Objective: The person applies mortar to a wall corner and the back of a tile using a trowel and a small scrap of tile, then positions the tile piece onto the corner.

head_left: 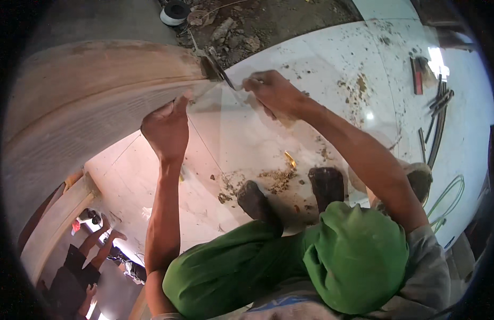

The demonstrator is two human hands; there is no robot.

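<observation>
My left hand is closed near the end of a long pale wooden piece, its thumb pressed to the forefinger. Further right, my right hand is pinched, fingertips close to a dark, narrow, blade-like thing at the end of the wood. A faint pale strip seems to run between the two hands, too blurred to name. What either hand grips is too small or hidden to make out.
Dirt crumbs and a small yellow piece lie on the white floor by my feet. Dark rods, a red-and-black block and green cable lie right. Rubble and a white-and-black roll are ahead. Another person is lower left.
</observation>
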